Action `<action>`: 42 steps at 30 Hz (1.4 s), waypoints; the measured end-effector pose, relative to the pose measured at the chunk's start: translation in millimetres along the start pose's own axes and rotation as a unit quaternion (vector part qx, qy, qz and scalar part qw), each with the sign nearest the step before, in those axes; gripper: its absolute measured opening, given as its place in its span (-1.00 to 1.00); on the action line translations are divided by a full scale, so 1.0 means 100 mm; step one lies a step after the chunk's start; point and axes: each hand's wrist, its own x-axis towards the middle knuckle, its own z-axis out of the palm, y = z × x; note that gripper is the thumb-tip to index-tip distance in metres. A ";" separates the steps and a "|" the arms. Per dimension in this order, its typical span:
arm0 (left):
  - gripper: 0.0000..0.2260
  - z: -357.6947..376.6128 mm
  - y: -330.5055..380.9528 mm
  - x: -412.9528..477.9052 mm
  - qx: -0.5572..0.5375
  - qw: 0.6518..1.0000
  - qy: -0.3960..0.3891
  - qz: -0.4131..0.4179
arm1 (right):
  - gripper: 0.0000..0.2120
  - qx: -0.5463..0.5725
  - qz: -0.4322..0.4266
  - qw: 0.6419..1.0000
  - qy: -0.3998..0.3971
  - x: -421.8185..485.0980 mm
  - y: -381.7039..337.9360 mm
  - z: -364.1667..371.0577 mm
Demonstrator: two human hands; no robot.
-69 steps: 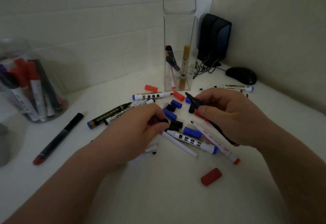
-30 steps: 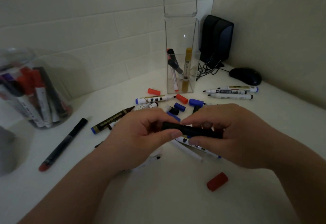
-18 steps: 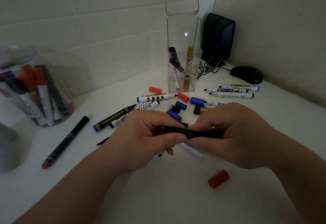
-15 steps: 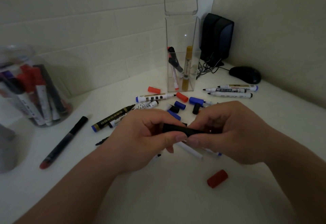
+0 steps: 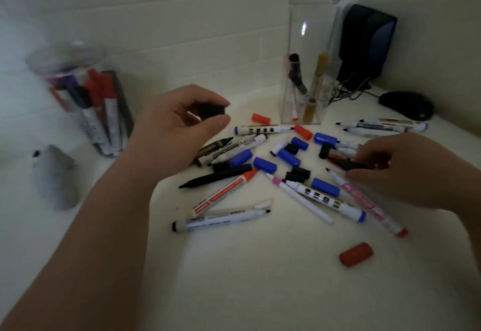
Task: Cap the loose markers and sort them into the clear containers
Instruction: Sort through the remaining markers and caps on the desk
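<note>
Separated since the earlier frame, the hands were no longer joined on the black marker. Left hand [image 5: 179, 124]: raised left of the tall clear container [image 5: 309, 52], fingers curled, a black marker [image 5: 210, 110] pinched between thumb and fingertips, only its end being visible. Right hand [image 5: 400, 166]: lowered to the white table [image 5: 260, 278] right of that container, fingers closed on a dark marker piece [image 5: 348, 165] among the loose markers [image 5: 312, 192]. Loose caps, blue, black and red, were scattered in front of the container; a red cap [image 5: 356, 254] lay apart, nearer the viewer. Round clear jar [image 5: 86, 101]: stocked with markers, far left of the container.
</note>
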 end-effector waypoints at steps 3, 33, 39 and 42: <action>-0.84 -0.16 -0.03 0.01 0.109 0.988 -0.107 -0.016 | -0.84 -0.032 0.037 0.999 -0.018 0.07 -0.03 0.08; -0.91 0.23 -0.05 0.00 -0.470 0.862 -0.059 -0.181 | -0.83 0.108 -0.253 0.961 -0.036 -0.42 -1.26 -0.04; -0.82 0.59 0.13 -0.11 -0.572 0.779 -0.095 -0.238 | -0.82 0.617 -0.080 0.769 0.150 -0.30 -0.64 -0.11; -0.84 0.69 0.17 -0.15 -0.566 0.776 -0.117 -0.253 | -0.84 0.574 -0.049 0.796 0.182 -0.36 -0.63 0.02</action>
